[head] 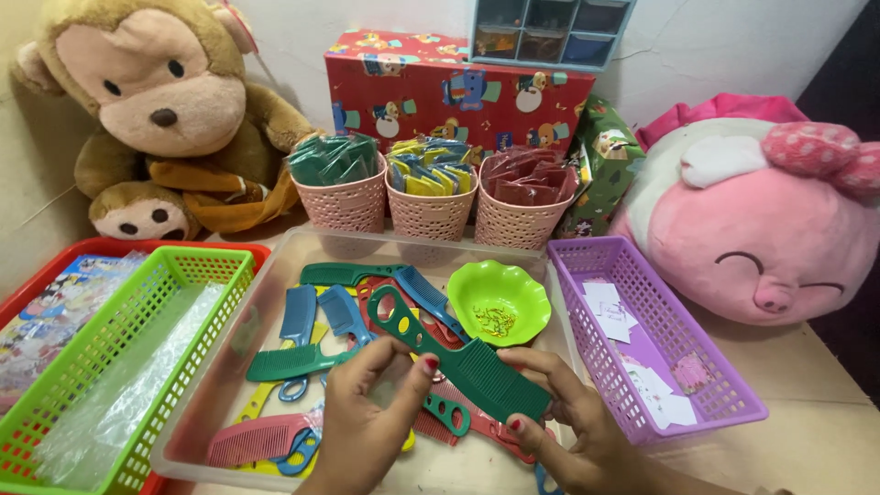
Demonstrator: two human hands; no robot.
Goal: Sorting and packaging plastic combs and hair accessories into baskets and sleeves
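Both hands, left hand (367, 422) and right hand (568, 417), have fingers clamped on a dark green comb (467, 357) before the red patterned box (449, 87).

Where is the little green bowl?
In the head view, the green bowl sits at the back right of the clear tray, beside the purple basket and just beyond the dark green comb both hands hold.

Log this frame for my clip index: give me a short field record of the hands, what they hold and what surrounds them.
left hand: pinching the dark green comb near its handle
right hand: gripping the comb's toothed end
under hands: clear tray of mixed combs
in tray: green bowl
left side: green basket
right side: purple basket
behind: three pink cups of packets, monkey plush, pink plush
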